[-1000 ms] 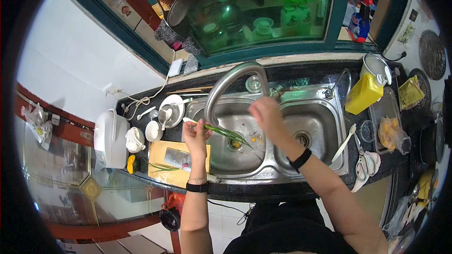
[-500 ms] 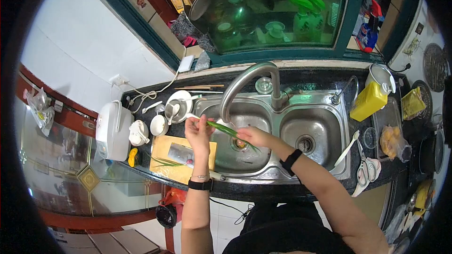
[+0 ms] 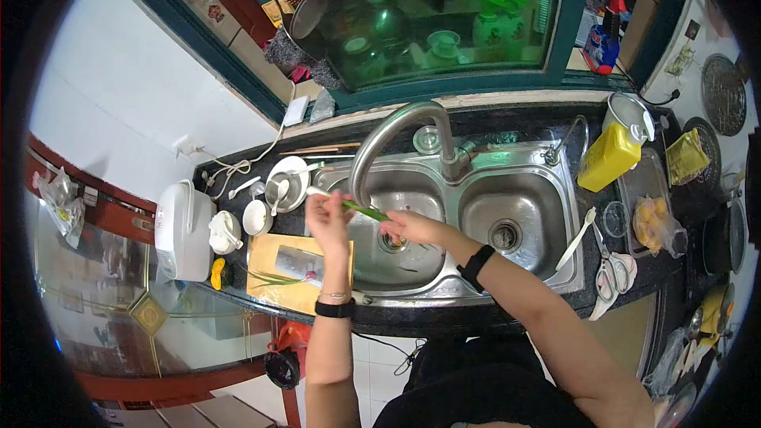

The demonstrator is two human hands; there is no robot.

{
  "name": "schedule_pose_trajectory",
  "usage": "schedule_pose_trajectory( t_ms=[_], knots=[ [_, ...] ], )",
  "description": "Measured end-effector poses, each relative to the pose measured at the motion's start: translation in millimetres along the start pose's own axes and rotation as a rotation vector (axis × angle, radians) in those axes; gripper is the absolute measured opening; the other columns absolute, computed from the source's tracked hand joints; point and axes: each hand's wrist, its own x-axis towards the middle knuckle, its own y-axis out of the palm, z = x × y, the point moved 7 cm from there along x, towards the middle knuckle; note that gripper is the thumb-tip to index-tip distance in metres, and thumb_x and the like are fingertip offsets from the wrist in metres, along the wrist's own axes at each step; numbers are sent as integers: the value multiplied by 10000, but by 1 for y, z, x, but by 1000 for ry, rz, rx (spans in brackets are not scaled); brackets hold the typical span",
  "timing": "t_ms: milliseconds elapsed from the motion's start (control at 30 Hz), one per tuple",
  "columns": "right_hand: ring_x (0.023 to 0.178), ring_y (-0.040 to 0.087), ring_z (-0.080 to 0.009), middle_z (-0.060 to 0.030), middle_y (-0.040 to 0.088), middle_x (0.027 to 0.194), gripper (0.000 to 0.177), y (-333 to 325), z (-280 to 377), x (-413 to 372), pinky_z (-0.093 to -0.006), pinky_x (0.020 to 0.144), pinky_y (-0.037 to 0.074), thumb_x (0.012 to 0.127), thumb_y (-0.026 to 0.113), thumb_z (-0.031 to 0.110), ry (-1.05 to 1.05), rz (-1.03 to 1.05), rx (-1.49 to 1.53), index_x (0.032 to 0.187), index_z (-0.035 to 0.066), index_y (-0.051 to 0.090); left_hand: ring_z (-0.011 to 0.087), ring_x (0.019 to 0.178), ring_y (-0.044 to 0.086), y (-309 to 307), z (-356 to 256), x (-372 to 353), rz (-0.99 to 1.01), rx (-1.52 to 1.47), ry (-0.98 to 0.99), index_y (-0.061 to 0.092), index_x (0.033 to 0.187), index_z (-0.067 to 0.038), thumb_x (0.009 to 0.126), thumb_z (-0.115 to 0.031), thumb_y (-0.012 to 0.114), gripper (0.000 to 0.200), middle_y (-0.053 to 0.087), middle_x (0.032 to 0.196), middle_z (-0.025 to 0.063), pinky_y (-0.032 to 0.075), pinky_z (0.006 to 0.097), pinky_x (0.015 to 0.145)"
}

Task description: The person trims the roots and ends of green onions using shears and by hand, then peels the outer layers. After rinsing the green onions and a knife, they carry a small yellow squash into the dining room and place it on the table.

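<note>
A scallion (image 3: pixel 364 210) stretches between my two hands over the left sink basin (image 3: pixel 412 269). Fingers of my left hand (image 3: pixel 326 220) are closed around its white end, which pokes out at the upper left. My right hand (image 3: pixel 416 227) grips the green leaves farther along. Below and left of my left hand lies a wooden cutting board (image 3: pixel 265 250), partly behind my wrist. On it rest a cleaver (image 3: pixel 296 259) and another scallion (image 3: pixel 271 278). Bits of plant scrap sit around the left drain.
A curved faucet (image 3: pixel 396 119) arches close above my hands. Left of the sink stand a white bowl (image 3: pixel 255 219), a bowl with a spoon (image 3: pixel 297 180) and a white rice cooker (image 3: pixel 184 230). Kitchen scissors (image 3: pixel 608 279) and a yellow jug (image 3: pixel 609 157) are on the right.
My right hand has moved nearer to my left along the scallion. The long leaf tips that hung past my right hand are less visible now. The whole view has shifted slightly.
</note>
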Motion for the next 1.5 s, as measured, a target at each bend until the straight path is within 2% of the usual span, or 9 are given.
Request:
schedule_pose_trajectory(
  t_ms=[267, 333, 400, 667, 733, 1233, 1367, 1433, 1500],
  knots=[
    [658, 551, -166, -104, 582, 727, 231, -17, -59, -50, -296, 600, 426, 839, 471, 234, 188, 111, -115, 835, 21, 559, 151, 657, 597, -67, -38, 16, -213, -21, 111, 375, 841, -102, 858, -185, 517, 165, 606, 734, 71, 465, 226, 523],
    [707, 583, -232, -142, 613, 782, 257, -49, -40, -83, -320, 624, 434, 805, 494, 247, 457, -251, -129, 837, 18, 605, 117, 637, 573, -65, -41, 13, -206, -32, 176, 432, 857, -81, 857, -179, 520, 132, 600, 737, 53, 451, 223, 543],
    [719, 587, -283, -168, 612, 802, 256, -67, -53, -83, -346, 636, 439, 785, 524, 243, 89, -365, -527, 883, 24, 612, 104, 651, 557, -49, -28, 7, -121, 79, 153, 465, 860, -68, 859, -168, 514, 111, 601, 747, 48, 442, 217, 571],
    [687, 585, -266, -166, 603, 758, 259, -182, 1, -147, -357, 644, 457, 747, 577, 117, 34, -1185, -263, 991, 29, 573, 101, 816, 543, 37, 50, -44, 332, 73, -31, 501, 972, -37, 883, -104, 452, 122, 602, 882, 54, 418, 218, 729],
    [715, 585, -275, -180, 602, 816, 280, -189, 25, -154, -346, 638, 460, 777, 546, 103, -143, -1336, -629, 1048, 31, 544, 108, 838, 546, 37, 51, -49, 360, 51, -44, 484, 998, -43, 884, -98, 447, 132, 600, 898, 56, 421, 224, 747],
    [969, 552, -292, -179, 577, 1013, 380, -162, 35, -125, -357, 794, 440, 778, 565, 183, 52, -923, -522, 1103, -1, 494, 84, 850, 545, 2, 36, -62, 253, 23, -74, 502, 941, -80, 876, -107, 470, 77, 600, 887, 16, 415, 206, 710],
    [990, 539, -226, -167, 575, 1023, 433, -86, 30, -98, -297, 853, 405, 797, 556, 172, 230, -313, 101, 1177, 4, 432, 83, 788, 554, -32, 13, -71, 104, 73, -20, 507, 898, -86, 880, -174, 477, 95, 604, 848, 20, 432, 205, 681],
    [972, 536, -217, -141, 582, 1013, 402, -55, 7, -88, -295, 852, 398, 774, 576, 149, 18, -382, -280, 1140, 19, 472, 89, 787, 558, -69, 22, -73, -57, 60, -132, 505, 877, -93, 886, -200, 462, 115, 603, 841, 23, 457, 230, 641],
    [949, 530, -246, -120, 601, 933, 302, -5, 62, -80, -329, 822, 406, 735, 599, 121, -345, -518, -1259, 1022, 36, 551, 129, 807, 575, -113, 25, -76, -198, 53, -177, 500, 874, -100, 880, -222, 472, 124, 592, 851, 22, 466, 250, 623]
  ],
)
